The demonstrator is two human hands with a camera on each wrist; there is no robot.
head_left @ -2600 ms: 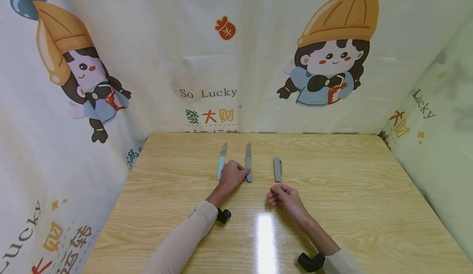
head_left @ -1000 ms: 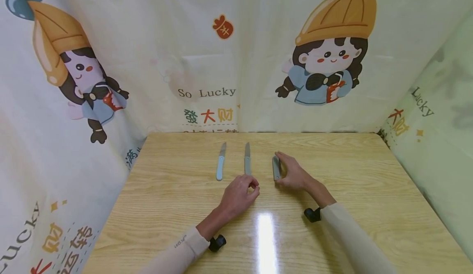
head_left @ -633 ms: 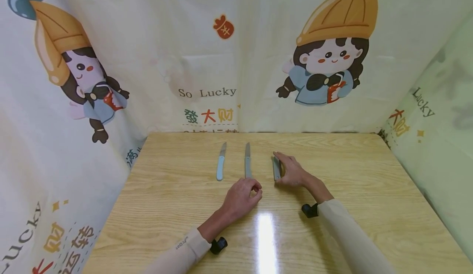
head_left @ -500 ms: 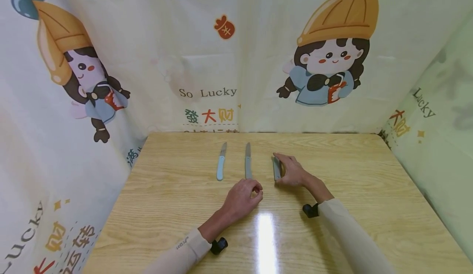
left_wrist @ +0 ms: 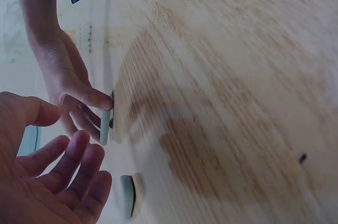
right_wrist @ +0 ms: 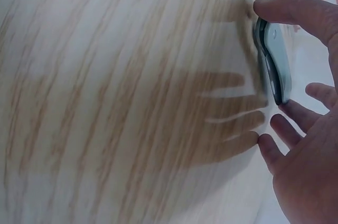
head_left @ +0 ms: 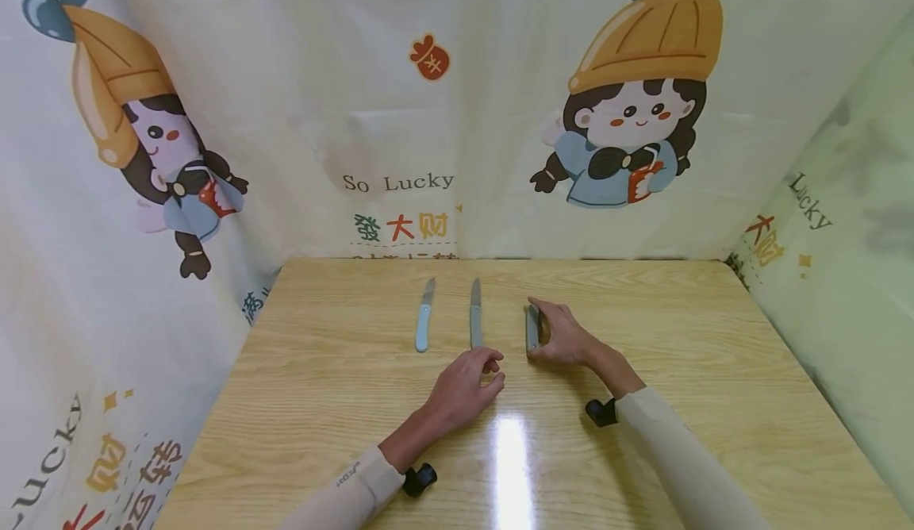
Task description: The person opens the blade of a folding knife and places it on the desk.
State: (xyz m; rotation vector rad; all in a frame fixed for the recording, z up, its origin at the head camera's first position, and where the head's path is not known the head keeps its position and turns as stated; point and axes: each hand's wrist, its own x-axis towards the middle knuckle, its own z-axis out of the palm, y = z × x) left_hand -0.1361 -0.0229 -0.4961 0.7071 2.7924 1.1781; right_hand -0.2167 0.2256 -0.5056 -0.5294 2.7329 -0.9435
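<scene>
Three folding knives lie in a row on the wooden table. The light blue knife (head_left: 423, 330) at the left and the grey knife (head_left: 476, 320) in the middle are unfolded, blades pointing away from me. At the right, a grey-green folded knife (head_left: 532, 332) is gripped at its two ends between thumb and forefinger of my right hand (head_left: 567, 338). In the right wrist view, the folded knife (right_wrist: 277, 57) stands on edge. My left hand (head_left: 466, 387), loosely curled and holding nothing, hovers by the middle knife's handle end and hides its tip.
The wooden table (head_left: 678, 371) ends at a pale printed curtain (head_left: 500, 117) at the back and both sides. Each wrist wears a black camera, such as the left one's camera (head_left: 420, 479). A bright light reflection (head_left: 512, 474) lies on the front of the table.
Earlier my left hand touched the middle knife's handle; it drew back towards me and its fingers have just spread slightly. My right hand moved forward onto the folded knife and has stayed there.
</scene>
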